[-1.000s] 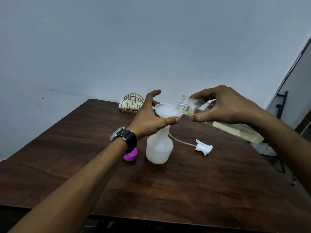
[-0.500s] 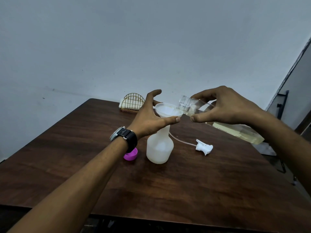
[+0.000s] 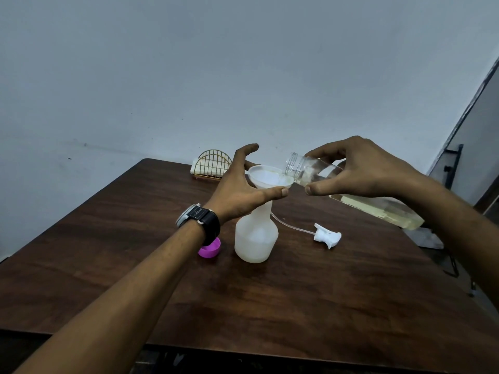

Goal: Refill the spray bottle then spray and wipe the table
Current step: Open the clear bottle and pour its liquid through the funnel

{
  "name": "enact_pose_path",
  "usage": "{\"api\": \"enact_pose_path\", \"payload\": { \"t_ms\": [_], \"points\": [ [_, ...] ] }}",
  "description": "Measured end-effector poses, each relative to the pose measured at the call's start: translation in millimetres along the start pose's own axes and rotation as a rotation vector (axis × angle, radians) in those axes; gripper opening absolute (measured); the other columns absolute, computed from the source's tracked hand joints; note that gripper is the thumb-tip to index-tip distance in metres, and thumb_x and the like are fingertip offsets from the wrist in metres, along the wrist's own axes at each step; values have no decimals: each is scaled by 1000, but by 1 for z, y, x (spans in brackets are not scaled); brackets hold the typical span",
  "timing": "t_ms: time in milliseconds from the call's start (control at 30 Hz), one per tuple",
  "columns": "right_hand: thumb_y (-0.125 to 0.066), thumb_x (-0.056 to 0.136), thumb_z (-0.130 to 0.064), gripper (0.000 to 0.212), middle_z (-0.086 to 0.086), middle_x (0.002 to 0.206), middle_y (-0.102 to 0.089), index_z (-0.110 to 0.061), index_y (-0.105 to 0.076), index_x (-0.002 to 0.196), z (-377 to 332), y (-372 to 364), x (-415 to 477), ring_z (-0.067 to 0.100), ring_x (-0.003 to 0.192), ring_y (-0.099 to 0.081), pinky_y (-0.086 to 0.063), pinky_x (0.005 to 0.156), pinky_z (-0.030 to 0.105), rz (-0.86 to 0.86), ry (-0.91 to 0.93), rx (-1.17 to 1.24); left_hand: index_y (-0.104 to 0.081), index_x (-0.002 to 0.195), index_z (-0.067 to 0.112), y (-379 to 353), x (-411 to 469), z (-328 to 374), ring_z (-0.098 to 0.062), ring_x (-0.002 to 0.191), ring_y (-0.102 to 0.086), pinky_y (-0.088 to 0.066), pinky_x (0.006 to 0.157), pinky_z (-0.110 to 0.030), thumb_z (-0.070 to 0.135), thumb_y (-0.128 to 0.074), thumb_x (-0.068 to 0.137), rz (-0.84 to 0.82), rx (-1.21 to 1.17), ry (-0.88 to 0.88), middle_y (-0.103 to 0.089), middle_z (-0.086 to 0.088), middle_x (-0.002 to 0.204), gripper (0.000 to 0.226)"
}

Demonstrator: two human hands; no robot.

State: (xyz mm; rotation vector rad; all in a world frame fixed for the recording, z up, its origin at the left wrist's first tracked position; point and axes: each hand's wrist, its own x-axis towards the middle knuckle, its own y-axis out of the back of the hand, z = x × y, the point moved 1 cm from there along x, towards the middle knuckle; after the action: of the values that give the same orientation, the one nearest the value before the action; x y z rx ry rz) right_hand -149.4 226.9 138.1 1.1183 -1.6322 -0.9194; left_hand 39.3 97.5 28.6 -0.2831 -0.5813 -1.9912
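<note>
pour | left hand (image 3: 237, 190) holds funnel (image 3: 267, 177) rim | right hand (image 3: 367, 171) grasps refill bottle (image 3: 384, 211), mouth over funnel | tilt slowly, avoid overflow

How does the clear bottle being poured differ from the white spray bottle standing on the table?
The clear bottle is see-through, holds yellowish liquid and is tilted nearly flat in the right hand; the white spray bottle is cloudy and stands upright on the table. The clear bottle's mouth is bare, while the white spray bottle's neck carries a funnel steadied by the left hand. Both are uncapped.
</note>
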Motion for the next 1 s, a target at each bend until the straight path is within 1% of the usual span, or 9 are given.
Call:
{"api": "enact_pose_path", "payload": {
  "t_ms": [100, 200, 333, 400, 500, 567, 667, 867, 1000],
  "points": [
    [-91, 63, -51, 62, -25, 99, -72, -42, -72, 121, 0, 0, -1, -12, 80, -66, -58, 84, 33, 1, -3, -5, -29, 151, 42, 0, -1, 0, -12, 106, -66, -57, 93, -33, 48, -93, 63, 0, -4, 0, -54, 12, 120, 109],
    [-90, 63, -52, 61, -25, 99, -72, -43, -73, 121, 0, 0, -2, -12, 80, -65, -58, 85, 34, -5, -8, -8, -29, 151, 41, 0, -1, 1, -10, 103, -67, -56, 90, -30, 47, -94, 63, 3, -13, -1, -54, 13, 120, 109],
    [-90, 63, -52, 62, -25, 102, -72, -43, -73, 122, 0, 0, -2, -5, 81, -68, -59, 86, 35, -13, -11, -17, -29, 150, 42, -1, -2, 1, -11, 102, -67, -58, 91, -35, 47, -94, 63, 4, -11, 2, -55, 12, 121, 108],
    [-90, 63, -52, 63, -24, 103, -72, -42, -72, 123, 0, -1, -2, -3, 84, -69, -59, 87, 36, -14, -8, -17, -29, 150, 43, 0, -2, 0, -11, 102, -67, -58, 91, -34, 49, -93, 62, 5, -6, 0, -55, 13, 120, 109],
    [-90, 64, -52, 62, -23, 103, -72, -42, -72, 123, -1, -1, -2, -4, 87, -67, -57, 87, 33, -16, -3, -17, -30, 150, 43, 0, -2, 0, -11, 105, -66, -57, 93, -34, 49, -94, 62, 8, -6, 0, -55, 12, 121, 109],
    [-90, 64, -51, 61, -23, 103, -73, -42, -73, 122, -2, -1, -3, -4, 84, -68, -58, 87, 34, -17, -2, -15, -30, 150, 42, -1, -2, 0, -12, 105, -67, -57, 94, -36, 48, -94, 62, 8, -10, 0, -55, 12, 121, 109],
    [-90, 63, -50, 59, -25, 100, -73, -42, -74, 120, -4, 1, -4, -2, 79, -71, -59, 85, 35, -15, -3, -9, -30, 150, 41, -1, -2, -1, -11, 105, -67, -57, 94, -34, 47, -94, 62, 8, -16, -2, -55, 13, 119, 109],
    [-89, 64, -52, 62, -26, 100, -72, -41, -72, 123, -4, 1, -4, -3, 84, -69, -58, 85, 34, -13, -8, -28, -31, 150, 42, -1, -2, -1, -11, 104, -67, -57, 92, -33, 47, -94, 61, 11, -28, 0, -55, 12, 119, 109],
    [-90, 64, -52, 61, -26, 101, -72, -42, -72, 122, -5, 1, -3, -5, 88, -67, -57, 85, 34, -14, -4, -30, -31, 150, 41, -1, -2, -1, -10, 102, -67, -56, 88, -28, 45, -94, 63, 11, -30, -4, -54, 14, 118, 109]
  ]
}}
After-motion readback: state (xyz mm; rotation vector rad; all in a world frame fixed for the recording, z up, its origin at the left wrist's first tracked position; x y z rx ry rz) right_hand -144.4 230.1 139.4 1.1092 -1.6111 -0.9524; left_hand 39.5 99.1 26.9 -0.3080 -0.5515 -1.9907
